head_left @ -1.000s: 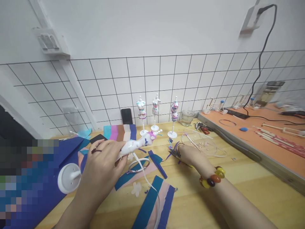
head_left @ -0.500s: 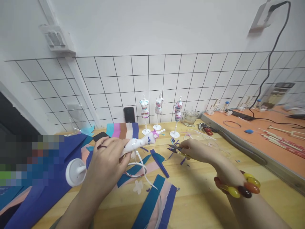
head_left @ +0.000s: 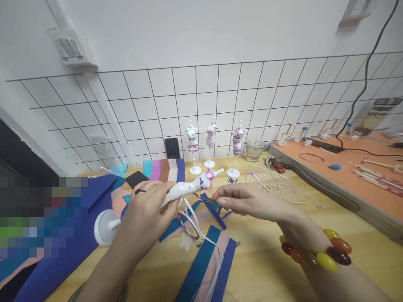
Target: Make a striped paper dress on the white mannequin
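My left hand is closed around a small white mannequin, which lies tilted with its round base to the left and its neck to the right. Bits of blue and pink paper cling to its chest. My right hand pinches small scissors, whose dark blades point left just below the mannequin's chest; the handles are hidden in the fingers. Under the blades lies a narrow blue paper strip. A white ribbon and a patterned ring hang or lie beneath the left hand.
Three decorated mannequins stand at the back, near a phone and a glass cup. Striped coloured paper lies in front, blue sheets at left. An orange board with sticks borders the right.
My right hand has moved left with the scissors, from the paper scraps to beneath the mannequin's chest. My left hand still holds the mannequin, and the view has shifted slightly.
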Demonstrator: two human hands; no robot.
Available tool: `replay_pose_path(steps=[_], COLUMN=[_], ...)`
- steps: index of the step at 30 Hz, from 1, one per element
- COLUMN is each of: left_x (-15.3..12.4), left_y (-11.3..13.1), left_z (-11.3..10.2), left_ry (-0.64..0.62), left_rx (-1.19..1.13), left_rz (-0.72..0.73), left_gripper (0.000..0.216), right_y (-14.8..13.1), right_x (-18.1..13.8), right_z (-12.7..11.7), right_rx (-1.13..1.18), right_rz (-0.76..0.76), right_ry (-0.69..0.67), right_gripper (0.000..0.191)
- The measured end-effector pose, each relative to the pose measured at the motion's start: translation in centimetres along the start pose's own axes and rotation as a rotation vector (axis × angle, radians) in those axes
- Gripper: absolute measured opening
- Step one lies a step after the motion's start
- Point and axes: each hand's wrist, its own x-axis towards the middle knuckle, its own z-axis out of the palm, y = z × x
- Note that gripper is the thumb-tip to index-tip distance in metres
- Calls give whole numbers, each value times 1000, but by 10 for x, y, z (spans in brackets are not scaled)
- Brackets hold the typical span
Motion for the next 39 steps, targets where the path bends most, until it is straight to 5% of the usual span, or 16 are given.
replay_pose_path(steps=[9, 29, 39], left_x=[1, 0, 0], left_y=[6, 8, 7], left_z=[-2, -1, -4], left_ry=[-2, 13, 8], left_rx=[-19, -39, -28], left_rz=[10, 36, 33], left_gripper=[20, 21, 19], right_y=[6, 7, 2], right_x=[10, 24, 19], right_z=[7, 52, 51], right_rx=[33, -270, -370], right_rz=[-85, -194, -156], right_ry=[-74, 196, 142], right_gripper=[23, 18, 18])
